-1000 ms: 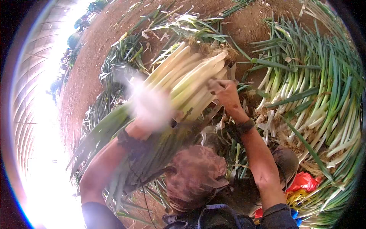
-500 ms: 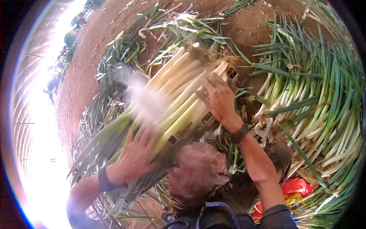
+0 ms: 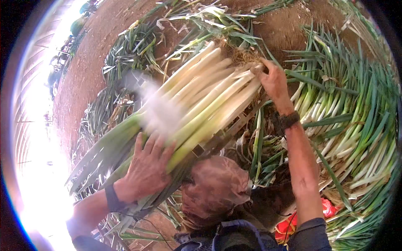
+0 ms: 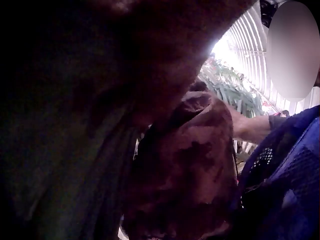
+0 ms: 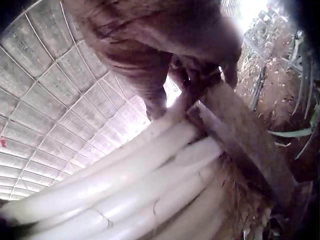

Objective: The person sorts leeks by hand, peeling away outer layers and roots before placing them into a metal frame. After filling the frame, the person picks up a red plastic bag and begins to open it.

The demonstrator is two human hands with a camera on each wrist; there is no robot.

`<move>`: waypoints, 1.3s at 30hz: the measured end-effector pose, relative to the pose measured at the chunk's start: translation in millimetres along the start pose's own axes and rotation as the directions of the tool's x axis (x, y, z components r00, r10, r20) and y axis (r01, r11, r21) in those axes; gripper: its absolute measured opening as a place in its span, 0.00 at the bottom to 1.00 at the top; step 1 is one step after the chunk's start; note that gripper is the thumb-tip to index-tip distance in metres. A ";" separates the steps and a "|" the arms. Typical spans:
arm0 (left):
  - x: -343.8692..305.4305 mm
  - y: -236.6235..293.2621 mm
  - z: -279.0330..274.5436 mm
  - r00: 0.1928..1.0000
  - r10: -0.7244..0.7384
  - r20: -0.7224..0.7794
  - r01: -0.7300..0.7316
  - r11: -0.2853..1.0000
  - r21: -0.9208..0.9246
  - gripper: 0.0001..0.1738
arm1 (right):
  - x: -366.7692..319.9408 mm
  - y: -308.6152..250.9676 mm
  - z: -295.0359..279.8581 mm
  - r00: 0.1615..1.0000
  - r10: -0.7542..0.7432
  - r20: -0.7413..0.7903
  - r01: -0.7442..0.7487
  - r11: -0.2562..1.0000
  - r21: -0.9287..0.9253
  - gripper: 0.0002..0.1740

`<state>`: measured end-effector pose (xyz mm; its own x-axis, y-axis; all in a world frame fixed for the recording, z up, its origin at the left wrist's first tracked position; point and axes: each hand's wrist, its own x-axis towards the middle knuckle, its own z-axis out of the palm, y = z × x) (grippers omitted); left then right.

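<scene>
A thick bundle of long green onions lies slanted before me, white stalks and roots to the upper right, green leaves to the lower left. My left hand rests spread on the leaves, fingers straight. At the root end, my right hand pinches the end of a stalk with bent fingers. In the right wrist view, these fingers come down on the stalk beside a flat bar. The left wrist view is dark and shows little of the left hand's work.
Many more green onions lie heaped at the right. Loose leaves and bare soil surround the bundle. Close below it sits a rounded brown-stained cloth shape. A red plastic bag lies at the lower right. A whitish blur covers part of the stalks.
My left hand, a blur over the stalks earlier, has moved down onto the leaves and spread out. My right hand crossed over the stalks, then moved up and right to the root end.
</scene>
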<state>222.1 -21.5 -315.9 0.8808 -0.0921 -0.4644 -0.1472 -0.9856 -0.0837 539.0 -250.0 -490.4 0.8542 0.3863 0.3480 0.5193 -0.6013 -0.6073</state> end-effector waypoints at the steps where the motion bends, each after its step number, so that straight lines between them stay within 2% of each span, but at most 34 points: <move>1: -0.4 -0.4 -5.1 1.000 -0.008 0.022 0.008 1.000 -0.005 0.54 | -1.9 -4.1 -0.1 0.997 0.024 0.067 -0.021 0.999 -0.047 0.32; 2: -3.0 -0.5 -12.0 1.000 -0.008 0.024 0.008 1.000 -0.010 0.54 | -10.0 -8.7 3.0 0.997 0.025 0.072 -0.021 0.999 -0.049 0.32; 4: -5.5 0.3 -26.6 0.992 -0.037 0.122 0.043 0.998 -0.039 0.54 | -27.1 -22.1 6.6 0.995 -0.095 0.031 0.100 0.959 -0.266 0.33; 5: -6.8 -1.7 -23.6 0.992 -0.037 0.123 0.042 0.998 -0.043 0.54 | -30.2 -22.8 8.8 0.998 -0.040 0.056 0.052 0.973 -0.226 0.42; 7: -11.0 -7.6 -13.8 0.991 0.001 0.136 0.016 0.992 -0.125 0.54 | -25.0 -27.2 6.5 0.997 -0.023 0.071 0.038 0.974 -0.224 0.41; 9: -4.0 -12.4 -6.4 0.994 0.025 0.110 -0.011 0.992 -0.126 0.54 | -20.1 -28.4 0.0 0.996 0.004 0.086 0.017 0.972 -0.234 0.41; 11: -2.5 -14.5 10.8 0.995 0.039 0.094 -0.026 0.990 -0.137 0.53 | -18.3 -35.4 -3.6 0.985 0.044 0.167 -0.011 0.981 -0.195 0.44; 12: 1.4 -16.1 20.1 0.998 0.053 0.043 -0.048 0.993 -0.110 0.53 | -15.7 -36.1 0.8 0.985 0.031 0.171 0.002 0.982 -0.190 0.44; 13: 3.4 -18.7 25.0 0.997 0.081 -0.007 -0.081 0.994 -0.076 0.52 | -16.6 -34.2 3.7 0.988 -0.026 0.152 0.060 0.972 -0.226 0.46; 15: 2.9 -18.1 26.5 0.998 0.070 0.001 -0.069 0.994 -0.088 0.51 | -19.0 -35.8 1.5 0.977 -0.190 0.100 0.214 0.907 -0.363 0.48; 16: 4.0 -17.0 26.2 0.998 0.061 0.014 -0.060 0.993 -0.104 0.50 | -16.7 -37.7 1.3 0.977 -0.190 0.099 0.213 0.907 -0.364 0.48; 18: 4.8 -16.5 26.7 0.997 0.071 0.004 -0.070 0.991 -0.112 0.50 | -15.6 -35.4 3.0 0.958 -0.204 0.200 0.244 0.949 -0.202 0.49; 19: 3.5 -16.1 26.7 0.997 0.072 -0.006 -0.072 0.991 -0.113 0.50 | -11.0 -31.6 6.6 0.961 -0.182 0.209 0.202 0.976 -0.083 0.43; 20: 3.1 -16.2 26.3 0.998 0.070 -0.001 -0.069 0.991 -0.115 0.50 | -7.1 -28.5 7.6 0.960 -0.181 0.212 0.201 0.976 -0.079 0.43; 22: 4.7 -16.3 25.9 0.998 0.062 0.022 -0.059 0.992 -0.108 0.50 | 0.1 -27.9 1.8 0.934 -0.102 0.341 0.058 0.989 0.136 0.32; 23: 5.3 -16.2 27.1 0.998 0.064 0.024 -0.061 0.992 -0.110 0.50 | -2.4 -29.8 1.9 0.954 -0.117 0.276 0.056 0.973 0.222 0.21; 24: 5.2 -16.5 28.4 0.998 0.063 0.025 -0.060 0.992 -0.113 0.49 | -1.9 -30.5 1.6 0.953 -0.115 0.279 0.053 0.974 0.221 0.21; 26: 4.0 -18.0 30.2 0.998 0.058 0.027 -0.054 0.992 -0.114 0.49 | 1.2 -32.8 3.3 0.904 -0.389 0.177 0.390 0.920 0.032 0.12; 27: 3.4 -19.2 31.4 0.998 0.062 0.020 -0.060 0.992 -0.109 0.49 | 5.2 -30.6 6.3 0.903 -0.392 0.176 0.392 0.919 0.036 0.12; 28: 2.4 -19.7 32.1 0.998 0.068 0.013 -0.066 0.992 -0.105 0.50 | 11.5 -24.6 9.2 0.874 -0.455 0.172 0.483 0.856 -0.187 0.09; 29: 2.1 -19.6 32.3 0.998 0.066 0.016 -0.064 0.992 -0.104 0.50 | 18.8 -17.3 10.6 0.839 -0.513 0.183 0.540 0.740 -0.401 0.07; 31: 3.6 -19.3 32.5 0.998 0.066 -0.011 -0.067 0.989 -0.132 0.50 | 41.5 14.2 7.9 0.904 -0.423 0.065 0.413 0.822 -0.391 0.07; 33: 4.1 -18.8 33.0 0.998 0.066 -0.018 -0.068 0.988 -0.137 0.50 | 61.4 34.8 -11.0 0.994 -0.112 -0.005 0.100 0.910 -0.403 0.08; 35: 1.7 -18.6 33.2 0.998 0.066 -0.015 -0.067 0.987 -0.145 0.50 | 77.2 82.7 -28.3 0.976 -0.176 -0.127 0.111 0.908 -0.404 0.09; 36: 2.1 -18.7 32.0 0.998 0.062 0.002 -0.061 0.988 -0.142 0.50 | 79.6 85.9 -42.0 0.968 -0.231 -0.101 0.166 0.887 -0.432 0.11; 38: 7.2 -18.1 29.2 0.997 0.071 0.006 -0.069 0.988 -0.141 0.51 | 76.2 90.0 -54.1 0.979 -0.197 -0.046 0.146 0.843 -0.517 0.18; 39: 7.3 -17.8 27.5 0.997 0.072 0.006 -0.070 0.989 -0.131 0.51 | 64.8 69.4 -59.0 0.980 -0.193 -0.047 0.141 0.840 -0.524 0.18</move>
<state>218.8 -0.7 -342.0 0.8653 -0.1616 -0.4745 -0.1486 -0.9868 0.0650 631.9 -308.0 -467.9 0.7380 0.4621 0.4918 0.5694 -0.8175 -0.0864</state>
